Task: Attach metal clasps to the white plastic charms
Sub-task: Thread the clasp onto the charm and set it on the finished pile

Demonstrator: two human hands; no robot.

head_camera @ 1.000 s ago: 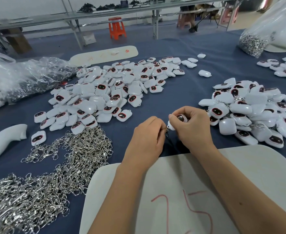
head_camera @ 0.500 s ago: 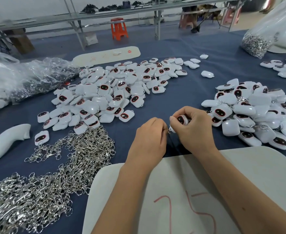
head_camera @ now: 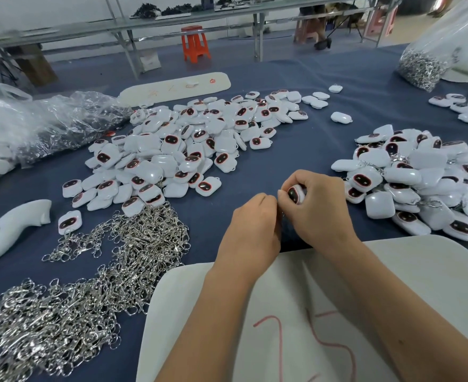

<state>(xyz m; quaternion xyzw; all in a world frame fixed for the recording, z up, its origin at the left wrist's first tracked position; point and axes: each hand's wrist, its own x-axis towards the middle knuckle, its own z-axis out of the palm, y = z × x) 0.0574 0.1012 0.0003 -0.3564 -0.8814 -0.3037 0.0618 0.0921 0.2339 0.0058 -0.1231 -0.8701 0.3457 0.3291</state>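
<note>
Both hands meet over the blue table cloth (head_camera: 296, 125), knuckles touching; the right hand (head_camera: 317, 205) curls thumb and fingers round one white charm (head_camera: 296, 193), its dark red-rimmed face turned up toward the camera; the left hand (head_camera: 252, 224) is bunched tight against the charm's left edge, fingertips pinched together there; whatever it pinches is hidden behind the knuckles, so whether a clasp sits in that pinch cannot be told.

Just right of the grip lies a pile of charms with clasps (head_camera: 420, 186), silver links showing between the white bodies; up and to the left of the grip spreads the bigger heap of bare charms (head_camera: 177, 150), some face up, some face down; lower left of the grip, near the left forearm, a tangled mass of metal clasps (head_camera: 89, 285) runs out to the frame's corner; a lone charm (head_camera: 70, 221) sits at that mass's upper edge.

Directly under the wrists lies a white board (head_camera: 392, 271) with red marks drawn on it; far left of the grip rests a white handle-shaped plastic piece (head_camera: 12, 230); beyond it crumpled clear plastic bags (head_camera: 48, 122); far up and right of the grip a clear bag of clasps (head_camera: 420, 67) leans; well beyond the table stands an orange stool (head_camera: 195, 44).
</note>
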